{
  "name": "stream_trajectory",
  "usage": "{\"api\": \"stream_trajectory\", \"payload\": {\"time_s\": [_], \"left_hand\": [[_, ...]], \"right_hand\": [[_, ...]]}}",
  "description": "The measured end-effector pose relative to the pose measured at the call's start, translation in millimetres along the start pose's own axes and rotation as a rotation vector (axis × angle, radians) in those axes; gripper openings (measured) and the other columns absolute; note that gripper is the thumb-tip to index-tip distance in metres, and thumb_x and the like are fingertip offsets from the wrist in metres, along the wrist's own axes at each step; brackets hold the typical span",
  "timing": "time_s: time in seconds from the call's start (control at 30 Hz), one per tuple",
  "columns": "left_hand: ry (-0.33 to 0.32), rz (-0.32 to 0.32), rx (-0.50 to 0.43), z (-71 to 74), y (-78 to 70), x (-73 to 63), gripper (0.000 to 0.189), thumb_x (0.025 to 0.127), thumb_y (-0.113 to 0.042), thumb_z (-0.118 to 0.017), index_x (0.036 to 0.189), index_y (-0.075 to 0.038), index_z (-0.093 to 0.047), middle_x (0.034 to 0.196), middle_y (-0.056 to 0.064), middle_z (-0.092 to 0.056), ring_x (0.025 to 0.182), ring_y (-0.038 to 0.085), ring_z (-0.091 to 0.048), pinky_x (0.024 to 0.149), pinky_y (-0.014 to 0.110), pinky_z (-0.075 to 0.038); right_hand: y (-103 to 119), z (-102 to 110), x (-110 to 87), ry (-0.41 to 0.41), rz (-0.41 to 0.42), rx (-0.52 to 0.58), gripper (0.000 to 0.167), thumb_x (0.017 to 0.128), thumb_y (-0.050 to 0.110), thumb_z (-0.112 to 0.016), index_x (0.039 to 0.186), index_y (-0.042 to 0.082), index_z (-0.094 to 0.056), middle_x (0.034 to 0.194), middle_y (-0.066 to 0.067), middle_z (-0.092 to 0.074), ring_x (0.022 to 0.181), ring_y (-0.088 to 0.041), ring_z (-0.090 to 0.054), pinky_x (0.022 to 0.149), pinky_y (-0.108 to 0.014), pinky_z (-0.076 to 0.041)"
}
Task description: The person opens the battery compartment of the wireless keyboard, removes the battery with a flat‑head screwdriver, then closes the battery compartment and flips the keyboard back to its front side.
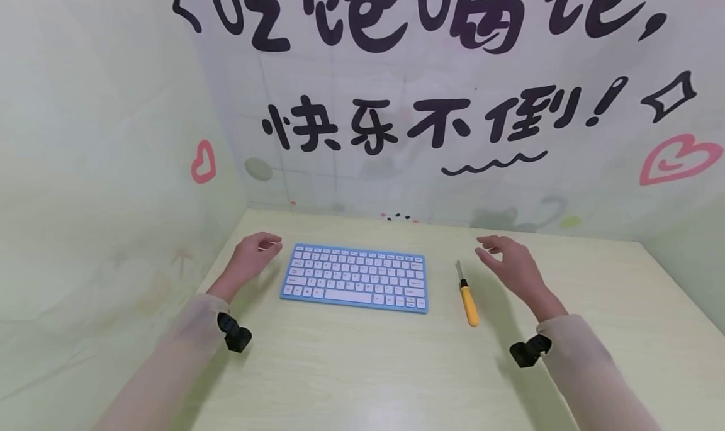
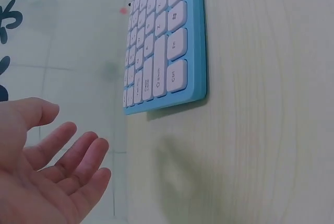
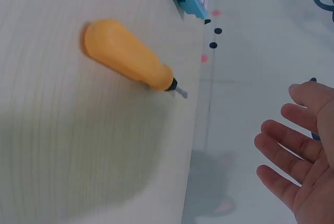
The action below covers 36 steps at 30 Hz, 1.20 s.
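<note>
A blue keyboard (image 1: 354, 278) with white keys lies on the table. My left hand (image 1: 256, 255) hovers just off its left end, fingers loosely bent and holding nothing. In the left wrist view the keyboard's corner (image 2: 198, 85) stands apart from that hand (image 2: 57, 166). To the keyboard's right lies a screwdriver (image 1: 468, 302) with a yellow handle, its metal tip toward the back wall. My right hand (image 1: 514, 267) is raised to the right of the screwdriver, relaxed and with nothing in it. The right wrist view shows the yellow handle (image 3: 125, 51) away from the fingers (image 3: 284, 143).
The pale wood-grain table (image 1: 340, 368) runs back to a wall sheet (image 1: 362, 179) with large black writing and pink hearts. A plain pale wall (image 1: 102, 198) rises close by the left arm. Black cameras (image 1: 235, 333) are strapped on both wrists.
</note>
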<state>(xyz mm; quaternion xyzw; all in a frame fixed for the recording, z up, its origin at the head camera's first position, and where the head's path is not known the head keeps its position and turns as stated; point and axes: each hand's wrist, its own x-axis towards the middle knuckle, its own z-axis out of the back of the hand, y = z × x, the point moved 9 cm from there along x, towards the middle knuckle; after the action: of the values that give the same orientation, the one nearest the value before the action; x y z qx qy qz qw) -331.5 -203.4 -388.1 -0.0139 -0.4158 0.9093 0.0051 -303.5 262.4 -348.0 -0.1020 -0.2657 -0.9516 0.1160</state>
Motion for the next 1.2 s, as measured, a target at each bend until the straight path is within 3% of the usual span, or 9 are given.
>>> {"api": "stream_trajectory", "payload": {"time_s": [0.13, 0.23, 0.47, 0.67, 0.97, 1.07, 1.13, 1.2], "left_hand": [[0.001, 0.059, -0.069, -7.5, 9.4, 3.4, 0.035, 0.094, -0.024, -0.052, 0.121, -0.002, -0.055, 0.109, 0.016, -0.058, 0.098, 0.03, -0.057, 0.075, 0.035, -0.049], [-0.004, 0.114, -0.091, -13.6, 17.2, 5.1, 0.033, 0.094, -0.024, -0.052, 0.121, -0.005, -0.056, 0.106, 0.012, -0.059, 0.096, 0.027, -0.059, 0.067, 0.028, -0.049], [-0.009, 0.166, -0.192, -24.7, 24.2, 2.5, 0.037, 0.094, -0.018, -0.051, 0.126, -0.001, -0.05, 0.108, 0.019, -0.057, 0.097, 0.029, -0.058, 0.078, 0.034, -0.05], [0.015, 0.209, -0.213, -35.2, 32.7, 4.1, 0.039, 0.094, -0.019, -0.05, 0.128, -0.001, -0.049, 0.109, 0.019, -0.057, 0.095, 0.027, -0.057, 0.073, 0.029, -0.05], [0.078, 0.224, -0.256, -49.9, 37.2, 6.6, 0.04, 0.094, -0.015, -0.049, 0.131, 0.001, -0.044, 0.114, 0.022, -0.054, 0.095, 0.027, -0.058, 0.077, 0.032, -0.05], [0.076, 0.227, -0.247, -51.7, 36.4, 6.9, 0.041, 0.094, -0.014, -0.049, 0.132, 0.0, -0.043, 0.115, 0.021, -0.053, 0.096, 0.026, -0.057, 0.077, 0.032, -0.05], [0.073, 0.232, -0.243, -53.0, 36.7, 7.4, 0.041, 0.094, -0.014, -0.05, 0.133, -0.001, -0.043, 0.117, 0.021, -0.052, 0.098, 0.027, -0.056, 0.078, 0.031, -0.05], [0.071, 0.242, -0.241, -54.1, 37.1, 7.7, 0.041, 0.094, -0.014, -0.05, 0.133, -0.003, -0.043, 0.119, 0.021, -0.052, 0.099, 0.027, -0.056, 0.078, 0.031, -0.049]], "right_hand": [[11.6, -14.6, 1.9, 0.005, 0.016, 0.034, 0.032, 0.091, 0.017, -0.056, 0.117, -0.001, -0.059, 0.094, -0.015, -0.064, 0.086, -0.031, -0.059, 0.072, -0.046, -0.048], [17.2, -29.2, 2.7, 0.038, 0.001, 0.072, 0.032, 0.091, 0.017, -0.057, 0.117, -0.001, -0.059, 0.091, -0.011, -0.064, 0.083, -0.028, -0.06, 0.069, -0.041, -0.05], [23.8, -62.4, 3.6, 0.134, -0.072, 0.165, 0.033, 0.09, 0.016, -0.059, 0.117, -0.002, -0.059, 0.089, -0.009, -0.063, 0.081, -0.025, -0.058, 0.066, -0.031, -0.05], [24.0, -85.6, 4.4, 0.191, -0.122, 0.206, 0.032, 0.089, 0.017, -0.061, 0.117, 0.001, -0.059, 0.088, -0.007, -0.062, 0.078, -0.021, -0.057, 0.069, -0.03, -0.05], [24.6, -107.1, 4.1, 0.223, -0.168, 0.226, 0.033, 0.088, 0.016, -0.062, 0.117, 0.001, -0.058, 0.09, -0.007, -0.064, 0.076, -0.018, -0.058, 0.071, -0.031, -0.05], [23.8, -110.8, 4.1, 0.221, -0.178, 0.248, 0.033, 0.088, 0.016, -0.062, 0.117, 0.001, -0.058, 0.09, -0.008, -0.065, 0.077, -0.018, -0.059, 0.09, -0.041, -0.042], [24.1, -112.0, 4.6, 0.215, -0.178, 0.256, 0.033, 0.088, 0.016, -0.062, 0.117, 0.001, -0.059, 0.089, -0.008, -0.066, 0.077, -0.019, -0.059, 0.103, -0.048, -0.025], [24.8, -113.3, 4.7, 0.212, -0.177, 0.261, 0.033, 0.087, 0.015, -0.063, 0.117, 0.001, -0.059, 0.088, -0.008, -0.066, 0.077, -0.02, -0.06, 0.106, -0.054, -0.007]]}}
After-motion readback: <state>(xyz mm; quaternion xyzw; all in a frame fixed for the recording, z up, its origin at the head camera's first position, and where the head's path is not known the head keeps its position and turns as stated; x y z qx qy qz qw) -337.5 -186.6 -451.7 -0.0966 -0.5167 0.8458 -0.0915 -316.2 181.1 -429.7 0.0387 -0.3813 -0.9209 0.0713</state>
